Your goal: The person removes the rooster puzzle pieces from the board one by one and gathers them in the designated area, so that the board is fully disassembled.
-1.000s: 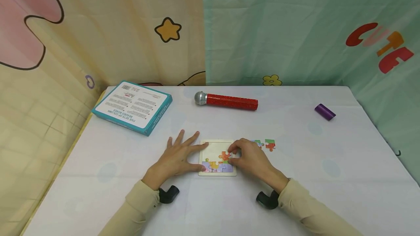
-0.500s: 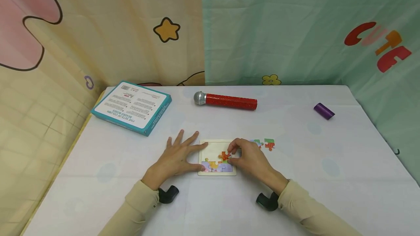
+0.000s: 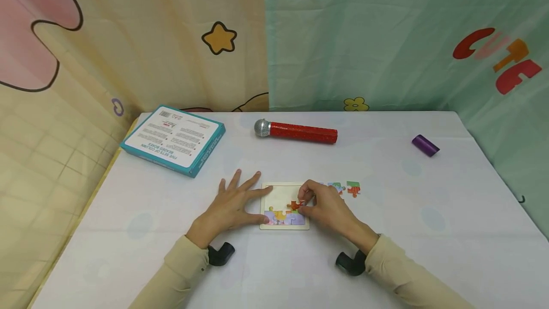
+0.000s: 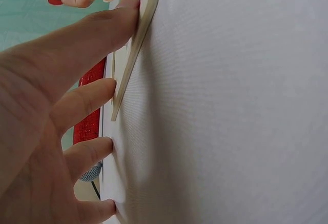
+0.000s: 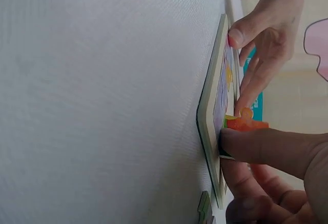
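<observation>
Head view, and closest in come two beige sleeves, stretched toward the puzzle tray, with a black mount worn at each wrist, short of the tray on both sides. Then the hands, set apart across the tray! At its left edge the left hand is laid with fingers spread wide; the near left corner is pressed by the thumb, and the rim farther up is touched by the index finger. At the tray's right side, a red-orange piece is pinched between thumb and index finger of the right hand; it is held tilted over the right part of the tray, as is shown from the right wrist too. The near strip of the tray is filled by joined pieces, lilac and yellow, while bare board is shown beyond them. Just right of the tray, partly hidden by the right hand, loose pieces are laid out on the white tabletop. Farther out, a red microphone is stretched beyond the tray, a teal-edged box is placed beyond it to the left, and a purple cylinder is set far to its right. Behind everything, a beige-and-green curtain is hung.
</observation>
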A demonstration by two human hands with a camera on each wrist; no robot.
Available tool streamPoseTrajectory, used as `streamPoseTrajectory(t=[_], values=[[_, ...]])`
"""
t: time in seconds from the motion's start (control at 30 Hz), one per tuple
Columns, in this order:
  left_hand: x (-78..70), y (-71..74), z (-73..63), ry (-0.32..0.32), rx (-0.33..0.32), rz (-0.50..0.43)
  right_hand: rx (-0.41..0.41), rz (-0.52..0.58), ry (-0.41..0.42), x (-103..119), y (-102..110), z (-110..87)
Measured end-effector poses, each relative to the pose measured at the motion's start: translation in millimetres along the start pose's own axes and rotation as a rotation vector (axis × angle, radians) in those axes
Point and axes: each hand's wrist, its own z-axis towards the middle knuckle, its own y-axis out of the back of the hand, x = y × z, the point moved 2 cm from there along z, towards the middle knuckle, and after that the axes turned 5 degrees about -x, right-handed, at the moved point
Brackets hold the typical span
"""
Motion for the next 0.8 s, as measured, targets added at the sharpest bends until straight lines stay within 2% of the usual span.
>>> streamPoseTrajectory(t=[0.2,0.37,0.6,0.8], values=[[0.0,0.1,-0.2,-0.001,-0.003,-0.003,0.057,-0.043,0.051,1.1,0.0,0.6],[-0.1,0.6,-0.2,-0.003,-0.004,0.002,0.049,-0.054,0.053,2.8,0.3,0.0],[-0.2,0.6,0.2,-0.003,-0.005,0.011,0.029,-0.164,0.094,6.7,-2.6,0.5],[-0.3,0.0,0.4,-0.008,-0.013,0.009,0.039,-0.109,0.079,2.8,-2.7,0.7]])
